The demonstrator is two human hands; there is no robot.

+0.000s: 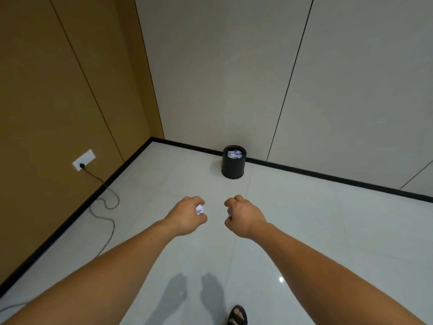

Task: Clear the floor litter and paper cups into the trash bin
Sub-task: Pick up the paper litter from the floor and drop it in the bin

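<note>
A black round trash bin (233, 165) stands on the floor against the far wall, with crumpled white paper (234, 153) showing inside it. My left hand (187, 215) is held out over the floor and grips a small crumpled white paper ball (199, 209). My right hand (242, 215) is beside it, fingers curled round a small white scrap (228, 214) that barely shows. Both hands are well short of the bin, in front of it.
A brown panelled wall (58, 102) runs along the left with a white socket (83, 159); a dark cable (109, 207) trails from it along the floor. A sandalled foot (237, 315) shows at the bottom edge. The floor is pale glossy tile.
</note>
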